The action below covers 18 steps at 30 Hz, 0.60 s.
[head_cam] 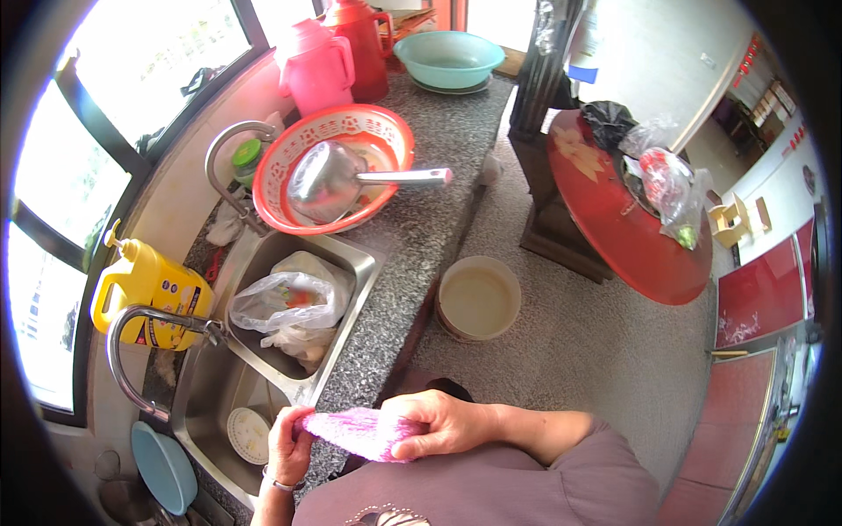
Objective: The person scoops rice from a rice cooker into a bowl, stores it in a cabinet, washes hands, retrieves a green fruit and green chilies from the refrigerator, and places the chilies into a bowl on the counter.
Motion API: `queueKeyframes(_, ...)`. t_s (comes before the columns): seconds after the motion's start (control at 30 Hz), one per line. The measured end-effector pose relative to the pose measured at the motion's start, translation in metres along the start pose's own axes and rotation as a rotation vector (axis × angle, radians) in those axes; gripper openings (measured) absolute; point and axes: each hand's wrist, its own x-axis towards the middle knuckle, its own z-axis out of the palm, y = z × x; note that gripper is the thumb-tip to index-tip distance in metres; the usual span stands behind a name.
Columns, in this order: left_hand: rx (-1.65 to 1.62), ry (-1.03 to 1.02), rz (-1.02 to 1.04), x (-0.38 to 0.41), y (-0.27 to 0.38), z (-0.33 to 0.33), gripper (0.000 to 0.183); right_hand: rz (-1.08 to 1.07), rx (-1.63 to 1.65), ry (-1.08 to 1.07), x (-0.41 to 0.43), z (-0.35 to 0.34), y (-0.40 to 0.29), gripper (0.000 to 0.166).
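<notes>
A pink fluffy cloth [355, 432] is stretched between my two hands, close to my body at the granite counter's edge. My left hand [290, 442] pinches its narrow end beside the sink basin. My right hand [442, 424] grips its wider end, thumb on top. A patterned plate [250, 434] lies in the near steel sink basin [197, 394]. In the far basin sits a white plastic bag [289, 302] with things inside. Beyond it, a red-and-white basin [273, 177] holds a steel ladle or dipper [329, 181], its handle pointing right.
Two curved faucets [118, 355] rise by the sinks, near a yellow pump jug [161, 296]. Pink and red thermos jugs [316, 69] and a turquoise basin [450, 59] stand farther back. On the floor is a bucket [479, 299]; a red round table [618, 230] holding bags stands right.
</notes>
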Motion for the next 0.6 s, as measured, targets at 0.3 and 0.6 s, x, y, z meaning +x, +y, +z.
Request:
queueKeyframes(0.3,0.443,-0.222,0.404,0.024,0.040,0.042,0.025,-0.062,-0.290,0.184,-0.077,-0.001,-0.047,0.030)
queueKeyframes(0.6,0.252,-0.134,0.480,0.083,0.101,0.158,0.020,-0.191,-0.208,0.722,-0.154,-0.092,-0.071,0.017)
